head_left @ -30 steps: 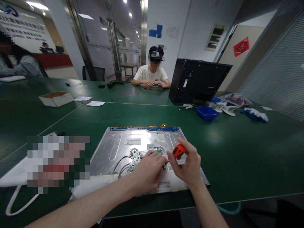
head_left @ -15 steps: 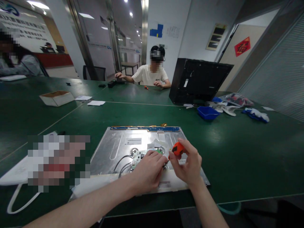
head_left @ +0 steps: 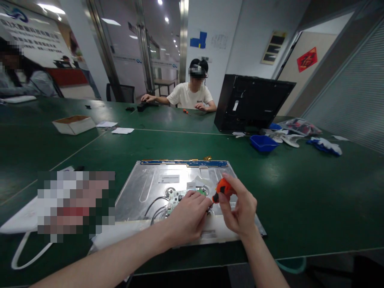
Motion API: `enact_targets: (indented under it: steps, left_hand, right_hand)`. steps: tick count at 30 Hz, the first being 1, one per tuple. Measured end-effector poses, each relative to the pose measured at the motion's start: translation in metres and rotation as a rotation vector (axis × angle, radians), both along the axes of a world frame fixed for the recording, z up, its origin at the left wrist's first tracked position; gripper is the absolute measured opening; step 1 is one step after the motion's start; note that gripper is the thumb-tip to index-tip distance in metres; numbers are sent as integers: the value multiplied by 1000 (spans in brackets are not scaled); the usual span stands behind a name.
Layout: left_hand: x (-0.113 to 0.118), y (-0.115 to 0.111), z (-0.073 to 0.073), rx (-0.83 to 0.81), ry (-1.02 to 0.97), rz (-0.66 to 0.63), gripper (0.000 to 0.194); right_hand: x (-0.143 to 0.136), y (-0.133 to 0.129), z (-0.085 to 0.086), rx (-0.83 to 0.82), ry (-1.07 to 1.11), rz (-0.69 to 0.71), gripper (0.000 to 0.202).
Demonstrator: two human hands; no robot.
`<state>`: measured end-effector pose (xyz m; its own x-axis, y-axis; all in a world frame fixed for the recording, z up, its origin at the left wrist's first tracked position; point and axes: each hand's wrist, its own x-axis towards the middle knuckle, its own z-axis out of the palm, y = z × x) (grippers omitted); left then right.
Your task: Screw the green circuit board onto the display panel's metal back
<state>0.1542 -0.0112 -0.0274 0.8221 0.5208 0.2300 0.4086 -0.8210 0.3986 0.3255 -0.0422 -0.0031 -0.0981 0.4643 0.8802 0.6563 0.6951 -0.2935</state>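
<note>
A silver display panel [head_left: 147, 180] lies back side up on the green table, with a blue circuit strip [head_left: 192, 163] along its far edge. My right hand [head_left: 241, 206] grips an orange-and-black screwdriver [head_left: 222, 189] by its handle, the shaft slanting down to the left. My left hand [head_left: 189, 216] rests over a green circuit board [head_left: 174, 198] at the panel's middle. Its fingers are closed right by the screwdriver's shaft; what they pinch is hidden. Black cables [head_left: 153, 206] run out from the board's left side. The screwdriver's tip is hidden by the left fingers.
A white bag [head_left: 21, 218] with a handle lies at the left. Further off stand an open cardboard box [head_left: 73, 126], a blue tray [head_left: 264, 143] and a black monitor housing [head_left: 255, 102]. Gloves [head_left: 325, 145] lie at the right. A person [head_left: 192, 94] sits across the table.
My right fingers have shifted on the screwdriver's handle, and the handle has tilted slightly. The left hand stays in place. Across the table, the person's hand has moved onto a black object.
</note>
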Motion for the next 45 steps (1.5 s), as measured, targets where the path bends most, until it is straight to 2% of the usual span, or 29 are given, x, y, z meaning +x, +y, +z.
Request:
enact_targets:
  steps: [6,15,18,21,25,31,34,40,45]
  left_hand:
    - [0,0,-2,-11,-4,9,26]
    - [0,0,-1,13,23,17,22]
    - [0,0,-1,11,20,10,28]
    - [-1,0,-1,12,13,5,26]
    - [-1,0,-2,9,5,5,25]
    - [0,0,0,12,14,7,25]
    - [0,0,0,10,28,11,27]
    - [0,0,-2,7,14,14,27]
    - [-1,0,-4,17,-6,7,23]
  right_hand:
    - [-1,3,-5,48,16,-70,49]
    - [2,-2,-9,8,40,26,45]
    - [1,-3,-12,-5,60,-21,46]
    - [0,-2,-12,47,57,-76,45]
    - [-1,2,-7,107,17,-84,46]
    - [2,0,-5,29,6,-16,44]
    - [2,-2,-7,-16,17,-24,44]
    - [0,2,-9,100,30,-126,43]
    - [-1,4,-6,122,-4,-91,48]
